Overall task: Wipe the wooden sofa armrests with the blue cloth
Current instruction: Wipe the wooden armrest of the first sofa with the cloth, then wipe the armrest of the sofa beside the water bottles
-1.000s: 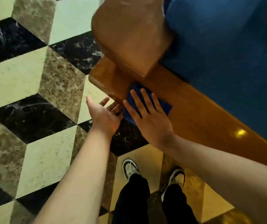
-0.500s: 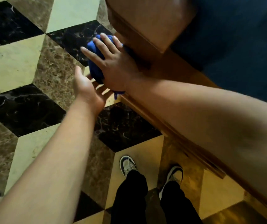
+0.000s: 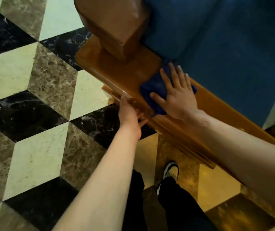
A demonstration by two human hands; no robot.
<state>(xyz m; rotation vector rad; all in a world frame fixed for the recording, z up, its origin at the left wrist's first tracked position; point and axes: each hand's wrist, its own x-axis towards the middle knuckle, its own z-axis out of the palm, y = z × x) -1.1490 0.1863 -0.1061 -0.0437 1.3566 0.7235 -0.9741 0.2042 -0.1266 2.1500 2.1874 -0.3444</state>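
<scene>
A blue cloth (image 3: 153, 87) lies flat on the wooden front rail (image 3: 116, 70) of the sofa, next to the blue seat cushion (image 3: 225, 47). My right hand (image 3: 176, 95) presses down on the cloth with fingers spread. The wooden armrest (image 3: 113, 20) rises above the rail's left end. My left hand (image 3: 130, 115) rests against the rail's outer edge, fingers tucked under it, holding nothing.
A marble floor (image 3: 33, 100) of black, cream and brown diamond tiles spreads to the left. My two feet in dark trousers and white shoes (image 3: 171, 169) stand close to the sofa's base.
My right hand has slid the cloth from the rail's left corner rightward along the top, toward the cushion. My left hand has stayed at the rail's outer edge.
</scene>
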